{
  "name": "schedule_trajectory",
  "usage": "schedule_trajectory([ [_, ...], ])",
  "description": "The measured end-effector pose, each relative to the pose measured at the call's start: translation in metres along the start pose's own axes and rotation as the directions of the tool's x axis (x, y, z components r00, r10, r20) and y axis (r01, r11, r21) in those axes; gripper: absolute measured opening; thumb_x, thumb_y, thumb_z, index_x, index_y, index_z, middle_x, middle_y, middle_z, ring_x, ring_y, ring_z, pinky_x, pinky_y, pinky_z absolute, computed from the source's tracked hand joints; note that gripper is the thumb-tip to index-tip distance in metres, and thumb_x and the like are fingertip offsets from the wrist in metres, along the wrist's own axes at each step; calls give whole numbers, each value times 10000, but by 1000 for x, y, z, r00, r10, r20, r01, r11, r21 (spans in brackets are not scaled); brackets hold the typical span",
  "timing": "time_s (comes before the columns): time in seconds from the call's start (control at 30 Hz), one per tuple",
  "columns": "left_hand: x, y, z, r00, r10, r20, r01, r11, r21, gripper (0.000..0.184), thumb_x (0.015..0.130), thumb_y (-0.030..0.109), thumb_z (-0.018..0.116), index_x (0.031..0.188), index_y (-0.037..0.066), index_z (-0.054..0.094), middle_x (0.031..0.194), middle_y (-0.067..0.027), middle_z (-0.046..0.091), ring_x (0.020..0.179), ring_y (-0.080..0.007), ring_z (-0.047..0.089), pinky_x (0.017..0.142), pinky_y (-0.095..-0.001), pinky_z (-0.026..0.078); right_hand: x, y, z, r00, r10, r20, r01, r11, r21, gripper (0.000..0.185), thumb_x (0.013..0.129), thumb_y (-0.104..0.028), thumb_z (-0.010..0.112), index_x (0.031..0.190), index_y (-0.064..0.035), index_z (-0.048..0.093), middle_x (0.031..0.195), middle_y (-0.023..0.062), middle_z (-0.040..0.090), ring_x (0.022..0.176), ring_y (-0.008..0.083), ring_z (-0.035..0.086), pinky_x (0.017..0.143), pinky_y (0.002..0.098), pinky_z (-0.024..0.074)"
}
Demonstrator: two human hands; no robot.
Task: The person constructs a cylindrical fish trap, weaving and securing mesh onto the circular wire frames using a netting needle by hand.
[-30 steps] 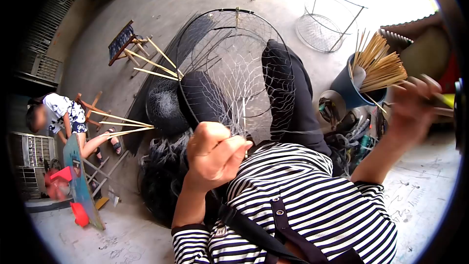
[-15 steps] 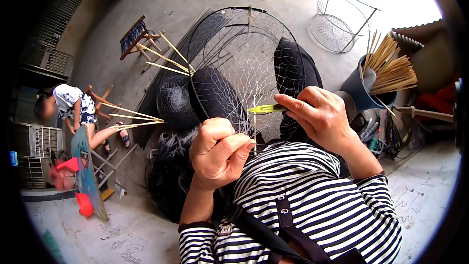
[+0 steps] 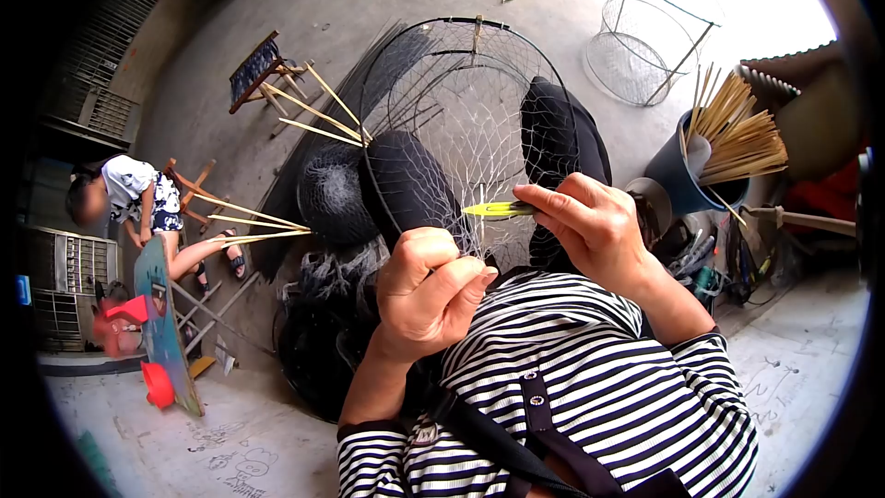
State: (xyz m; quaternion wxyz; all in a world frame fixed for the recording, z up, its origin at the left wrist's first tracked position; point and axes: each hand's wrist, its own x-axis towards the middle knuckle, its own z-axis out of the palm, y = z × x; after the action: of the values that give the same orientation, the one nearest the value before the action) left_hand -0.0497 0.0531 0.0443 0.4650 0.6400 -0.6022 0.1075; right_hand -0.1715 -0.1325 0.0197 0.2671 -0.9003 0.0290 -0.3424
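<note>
A round net cage with pale mesh point(image 3: 493, 134) stretched inside a dark hoop point(image 3: 530, 34) stands across my lap, between my dark-clothed knees. My left hand point(image 3: 433, 295) is closed, thumb against forefinger, pinching the gathered mesh at its near edge. In my right hand point(image 3: 590, 221) is a yellow-green netting needle point(image 3: 500, 209), its tip pointing left into the mesh just above the left fingers. The right forefinger stretches along the needle, and the other fingers curl under it. A thin light stick point(image 3: 481, 194) shows upright behind the needle tip.
A blue bucket point(image 3: 678, 171) of bamboo sticks point(image 3: 737, 134) stands at the right. Another net cage point(image 3: 636, 60) is on the floor beyond. Dark netting point(image 3: 332, 189) and light sticks point(image 3: 318, 120) lie left, near a folding stool point(image 3: 256, 69). A seated person point(image 3: 138, 198) is far left.
My left hand has shifted slightly right and down with the pinched mesh. The needle has moved a little left relative to the mesh, and my right hand has shifted slightly left.
</note>
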Motion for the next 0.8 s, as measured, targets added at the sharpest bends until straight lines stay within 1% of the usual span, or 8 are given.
schedule_trajectory([
  [0.07,0,1,1,1000,1,5,-1,1000,8,178,722,28,797,820,41,649,834,-36,482,734,-196,529,651,-307,470,1,-2,0,1000,17,-16,-16,999,29,336,794,-116,727,1127,-145,693,671,34,489,558,187,531,497,330,447],
  [0.27,1,2,2,1000,19,6,-19,1000,12,186,715,22,800,825,32,650,837,-42,487,730,-201,532,636,-306,473,-1,-4,-5,1000,19,-11,-20,999,-30,316,795,-131,729,1109,-150,701,667,27,482,561,182,531,497,328,447],
  [0.37,0,1,3,999,35,11,-35,999,18,191,712,21,801,829,27,650,838,-45,488,730,-204,534,633,-309,474,0,-4,-4,1000,4,-28,-7,994,-112,309,797,-140,728,1105,-151,703,666,25,476,565,179,533,495,329,445],
  [0.47,0,1,5,999,37,19,-37,999,13,192,711,22,802,830,25,651,838,-47,489,729,-209,535,633,-313,477,4,-6,-2,1000,-19,-17,18,998,-53,311,791,-131,735,1100,-144,705,662,26,484,564,178,542,491,327,447],
  [0.67,1,2,7,999,36,21,-36,999,17,177,725,33,794,829,17,651,839,-54,491,735,-223,544,643,-330,482,4,-3,1,999,34,-17,-32,990,140,298,776,-75,740,1072,-100,709,666,37,531,554,183,560,502,325,469],
  [0.7,2,3,12,998,52,23,-52,999,12,169,713,11,783,821,10,653,840,-60,494,735,-232,547,646,-344,485,5,-1,4,999,38,30,-42,983,178,289,815,-103,720,1102,-86,693,752,73,590,625,184,592,550,316,489],
  [0.77,-1,5,30,988,104,116,-115,989,89,155,699,0,756,813,5,651,859,-69,520,746,-242,566,652,-348,489,17,-13,18,978,182,104,-209,806,554,265,908,-120,648,1155,-27,660,813,34,604,733,87,564,628,269,468],
  [0.8,-3,6,42,978,123,167,-142,985,103,149,692,-5,739,811,3,649,872,-74,536,753,-248,578,656,-352,493,27,-16,25,911,259,320,-411,545,731,267,934,-164,629,1161,-25,653,861,8,610,773,62,548,653,259,465],
])
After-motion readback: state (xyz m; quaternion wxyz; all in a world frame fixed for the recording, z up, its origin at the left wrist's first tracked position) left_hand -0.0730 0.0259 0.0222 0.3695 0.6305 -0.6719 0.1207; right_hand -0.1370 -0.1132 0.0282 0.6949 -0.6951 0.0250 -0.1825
